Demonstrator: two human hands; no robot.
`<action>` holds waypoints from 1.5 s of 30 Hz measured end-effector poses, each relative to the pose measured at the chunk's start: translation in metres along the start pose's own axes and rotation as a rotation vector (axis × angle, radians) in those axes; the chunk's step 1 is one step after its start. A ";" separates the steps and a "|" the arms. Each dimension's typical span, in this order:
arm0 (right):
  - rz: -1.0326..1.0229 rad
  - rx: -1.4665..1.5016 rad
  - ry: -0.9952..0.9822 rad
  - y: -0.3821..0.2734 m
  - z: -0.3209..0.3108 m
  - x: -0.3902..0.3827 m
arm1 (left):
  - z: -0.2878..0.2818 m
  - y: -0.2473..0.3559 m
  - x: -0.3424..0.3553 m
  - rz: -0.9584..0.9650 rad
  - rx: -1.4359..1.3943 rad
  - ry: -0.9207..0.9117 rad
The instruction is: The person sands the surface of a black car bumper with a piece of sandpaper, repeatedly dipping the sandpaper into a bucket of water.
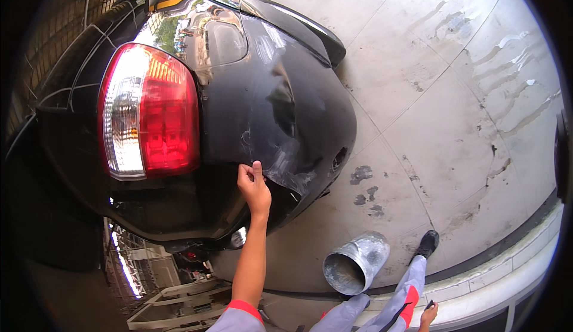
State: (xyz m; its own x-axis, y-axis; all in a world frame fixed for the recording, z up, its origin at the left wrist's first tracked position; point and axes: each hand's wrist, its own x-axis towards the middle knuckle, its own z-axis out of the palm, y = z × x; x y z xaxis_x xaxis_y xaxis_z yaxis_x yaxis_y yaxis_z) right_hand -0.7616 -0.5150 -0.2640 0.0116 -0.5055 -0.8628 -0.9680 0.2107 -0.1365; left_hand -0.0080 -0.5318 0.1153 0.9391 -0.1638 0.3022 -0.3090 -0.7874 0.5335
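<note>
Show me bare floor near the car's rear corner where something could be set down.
The widest bare patch is the concrete floor right of the black car, reaching to the raised kerb. It is tighter near the metal bucket and the person's shoe. The left hand touches the scuffed bumper; the right hand hangs low by the kerb.
</note>
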 end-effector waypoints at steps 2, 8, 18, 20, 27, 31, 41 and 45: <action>0.009 -0.045 0.000 0.019 0.003 0.002 | 0.005 0.000 -0.001 -0.013 -0.017 -0.005; 0.029 -0.124 -0.249 0.014 -0.007 -0.013 | -0.002 -0.010 -0.004 -0.094 -0.147 -0.017; 0.097 -0.419 -0.351 0.052 -0.002 0.007 | 0.001 -0.002 -0.004 -0.168 -0.224 -0.045; 0.108 -0.425 -0.394 0.029 -0.017 0.006 | -0.001 -0.002 -0.004 -0.206 -0.275 -0.050; 0.046 -0.448 -0.387 0.005 -0.052 0.017 | 0.014 0.016 0.001 -0.225 -0.181 -0.023; 0.024 -0.435 -0.365 -0.007 -0.069 0.020 | 0.014 0.019 0.001 -0.177 -0.181 -0.056; 0.049 -0.462 -0.399 -0.016 -0.082 0.032 | 0.003 0.000 0.005 -0.337 -0.231 -0.068; 0.071 -0.447 -0.379 -0.027 -0.080 0.024 | 0.003 0.001 0.002 -0.365 -0.330 -0.067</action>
State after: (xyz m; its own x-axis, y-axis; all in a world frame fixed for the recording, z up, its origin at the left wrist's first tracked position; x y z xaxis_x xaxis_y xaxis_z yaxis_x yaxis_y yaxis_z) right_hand -0.7551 -0.5995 -0.2424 -0.0479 -0.1516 -0.9873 -0.9804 -0.1820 0.0755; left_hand -0.0058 -0.5348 0.1145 0.9992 0.0408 0.0033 0.0206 -0.5725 0.8197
